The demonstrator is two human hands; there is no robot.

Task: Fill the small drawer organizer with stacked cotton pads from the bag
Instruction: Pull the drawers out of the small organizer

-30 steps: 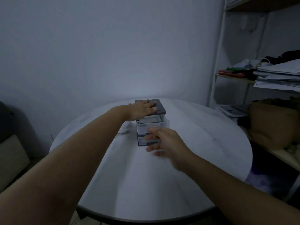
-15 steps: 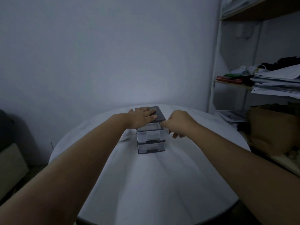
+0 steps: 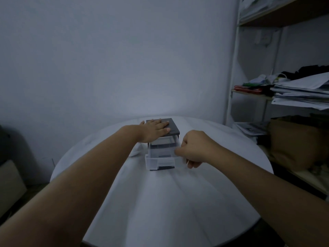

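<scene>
Filling awaits: right hand [image 3: 194,148] pinches the open, seemingly empty top drawer [image 3: 160,162], left hand [image 3: 154,130] lies flat atop the organizer [image 3: 173,125].

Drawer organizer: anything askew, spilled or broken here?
Nothing stands out. The organizer sits upright on the table. The left hand rests flat on its lid, and the right hand pinches the clear drawer, which is pulled out straight.
</scene>
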